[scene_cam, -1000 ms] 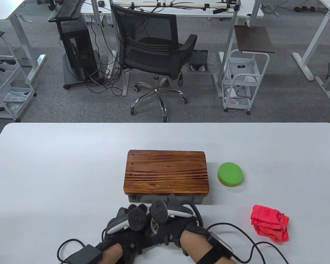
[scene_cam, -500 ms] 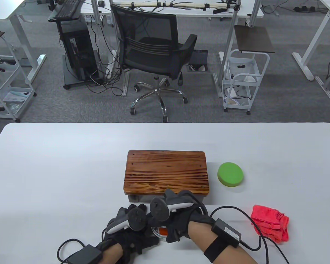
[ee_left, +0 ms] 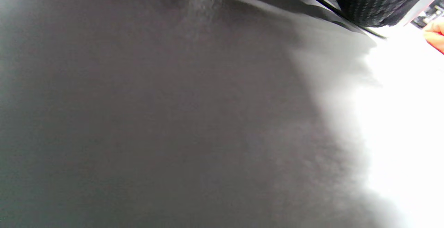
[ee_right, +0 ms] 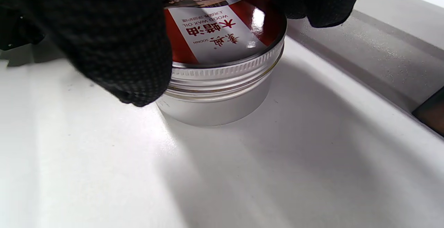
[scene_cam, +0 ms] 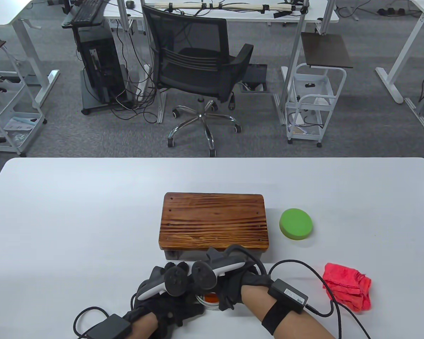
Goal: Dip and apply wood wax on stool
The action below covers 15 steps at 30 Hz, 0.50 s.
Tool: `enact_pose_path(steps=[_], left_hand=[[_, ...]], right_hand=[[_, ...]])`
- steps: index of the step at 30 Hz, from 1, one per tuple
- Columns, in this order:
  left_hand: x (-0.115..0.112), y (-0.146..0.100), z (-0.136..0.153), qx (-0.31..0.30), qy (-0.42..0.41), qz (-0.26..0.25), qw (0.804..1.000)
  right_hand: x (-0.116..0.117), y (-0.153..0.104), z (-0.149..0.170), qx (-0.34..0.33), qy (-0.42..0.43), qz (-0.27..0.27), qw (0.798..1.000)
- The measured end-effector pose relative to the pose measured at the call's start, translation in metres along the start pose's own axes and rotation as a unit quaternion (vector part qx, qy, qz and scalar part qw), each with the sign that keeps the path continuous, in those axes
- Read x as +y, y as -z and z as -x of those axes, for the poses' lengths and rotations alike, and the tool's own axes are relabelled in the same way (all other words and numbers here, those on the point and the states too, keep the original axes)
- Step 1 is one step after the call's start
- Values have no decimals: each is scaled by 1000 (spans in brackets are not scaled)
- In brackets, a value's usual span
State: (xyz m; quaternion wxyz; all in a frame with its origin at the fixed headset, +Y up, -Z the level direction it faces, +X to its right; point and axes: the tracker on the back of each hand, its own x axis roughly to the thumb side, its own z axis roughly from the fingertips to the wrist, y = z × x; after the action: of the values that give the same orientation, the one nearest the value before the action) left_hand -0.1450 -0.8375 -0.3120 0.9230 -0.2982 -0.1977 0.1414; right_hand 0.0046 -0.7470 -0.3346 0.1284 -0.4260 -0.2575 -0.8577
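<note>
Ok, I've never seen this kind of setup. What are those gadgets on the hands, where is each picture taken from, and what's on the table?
No robot here: a person in black sensor gloves, with a tracker strapped to each hand. The big picture looks down at the table; the other two come from wrist cameras. The left wrist view is mostly a dark blur. On the table lie a wooden stool, a green pad and a red cloth. The right hand grips the lid of a wax tin, still closed. The left hand sits beside it; its grip is hidden.
</note>
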Motion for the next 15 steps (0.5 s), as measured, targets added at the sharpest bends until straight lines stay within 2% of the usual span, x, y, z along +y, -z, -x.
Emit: enact_pose_path(steps=[9, 15], left_hand=[[0, 0, 0, 1, -4, 0, 1000], [0, 0, 0, 2, -3, 1, 1000]], right_hand=[[8, -5, -1, 15, 18, 29, 999], [14, -10, -7, 56, 30, 49, 997]])
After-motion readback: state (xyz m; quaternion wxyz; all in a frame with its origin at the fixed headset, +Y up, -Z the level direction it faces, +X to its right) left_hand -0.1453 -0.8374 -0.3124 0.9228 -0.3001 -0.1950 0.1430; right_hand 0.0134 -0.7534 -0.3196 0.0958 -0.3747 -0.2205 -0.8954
